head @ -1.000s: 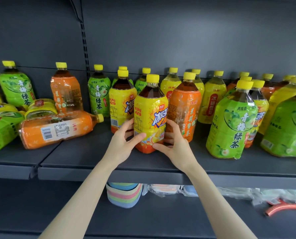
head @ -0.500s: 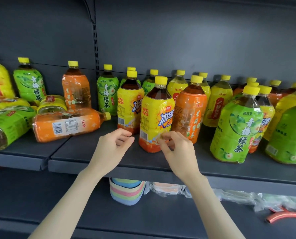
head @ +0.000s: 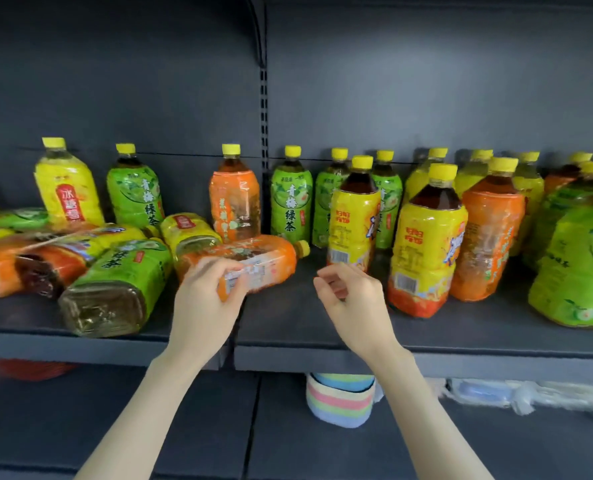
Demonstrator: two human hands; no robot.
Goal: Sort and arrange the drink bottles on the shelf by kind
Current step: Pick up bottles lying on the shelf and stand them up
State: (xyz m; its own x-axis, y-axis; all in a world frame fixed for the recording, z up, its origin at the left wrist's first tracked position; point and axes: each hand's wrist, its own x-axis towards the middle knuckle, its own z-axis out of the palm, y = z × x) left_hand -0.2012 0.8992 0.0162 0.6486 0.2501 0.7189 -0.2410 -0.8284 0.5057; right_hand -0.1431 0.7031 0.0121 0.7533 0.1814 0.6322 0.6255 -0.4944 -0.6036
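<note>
Here, the left hand point(head: 203, 301) grips the lying orange bottle point(head: 271, 259) near its base, with the fingers curled over the top and the thumb against the label; this area is blurred. The bottle lies on its side on the shelf point(head: 288, 323), with its yellow cap pointing right. The right hand point(head: 354, 303) hovers over the front of the shelf with its fingers loosely curled and holds nothing. It is just left of the front yellow bottle point(head: 423, 251), which stands upright. A second yellow bottle point(head: 354, 223) stands behind the right hand, and a standing orange bottle point(head: 489, 237) is just to the right of the front yellow one. At the far right stands a large green bottle point(head: 579, 265). To the left of the left hand, a lying green bottle point(head: 122, 275) points its base toward the camera, beside other toppled bottles. Along the back wall stand a pale yellow bottle point(head: 66, 188), a back orange bottle point(head: 234, 199) and a back green bottle point(head: 291, 202). Below the shelf sits a striped pastel stack point(head: 340, 400).
</note>
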